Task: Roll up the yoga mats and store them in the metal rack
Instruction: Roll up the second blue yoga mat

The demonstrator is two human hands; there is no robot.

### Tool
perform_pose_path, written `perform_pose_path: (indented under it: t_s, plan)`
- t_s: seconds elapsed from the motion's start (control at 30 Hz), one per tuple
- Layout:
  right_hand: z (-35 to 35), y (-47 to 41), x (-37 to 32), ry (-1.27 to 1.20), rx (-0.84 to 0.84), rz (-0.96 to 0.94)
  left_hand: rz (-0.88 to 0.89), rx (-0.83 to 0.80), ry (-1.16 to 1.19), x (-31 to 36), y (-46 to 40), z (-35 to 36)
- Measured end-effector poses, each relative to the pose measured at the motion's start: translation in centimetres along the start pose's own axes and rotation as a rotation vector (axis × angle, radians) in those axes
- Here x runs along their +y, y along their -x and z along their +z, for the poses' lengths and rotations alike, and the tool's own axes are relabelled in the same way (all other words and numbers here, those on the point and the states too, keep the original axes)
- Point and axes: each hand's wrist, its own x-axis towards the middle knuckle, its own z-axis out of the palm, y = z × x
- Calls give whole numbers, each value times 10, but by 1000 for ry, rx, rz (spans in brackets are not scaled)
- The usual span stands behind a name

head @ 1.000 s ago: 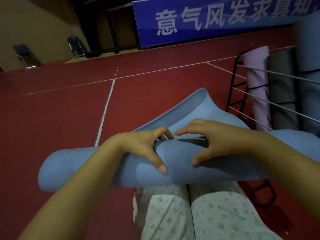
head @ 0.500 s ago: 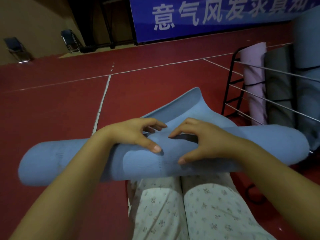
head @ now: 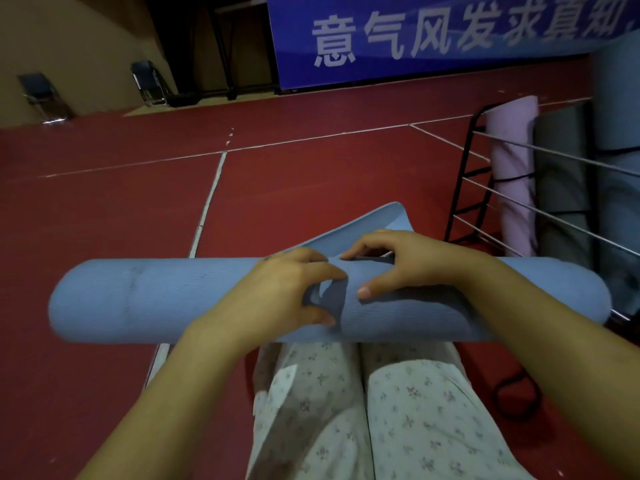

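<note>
Red court floor [head: 104, 237], metal rack [head: 464, 188] at right. Blue yoga mat [head: 138, 299] at centre frame, rolled tighter than a second before, free flap shorter; left hand [head: 287, 292] and right hand [head: 412, 265] clamped on roll. Nearly ready for racking.

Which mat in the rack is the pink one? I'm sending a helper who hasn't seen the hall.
Find the metal rack at the right, on the red floor. Rolled mats stand upright in it. The pink mat is at the rack's left end, beside a grey mat, and it alone is pale pink with a dark strap around it.
</note>
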Motion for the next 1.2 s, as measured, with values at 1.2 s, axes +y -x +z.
perform_pose_path:
  t_s: [1.2]
  plan:
    - [-2,-17,6,265,251,-91,-124,59,349,-54,-73,-6]
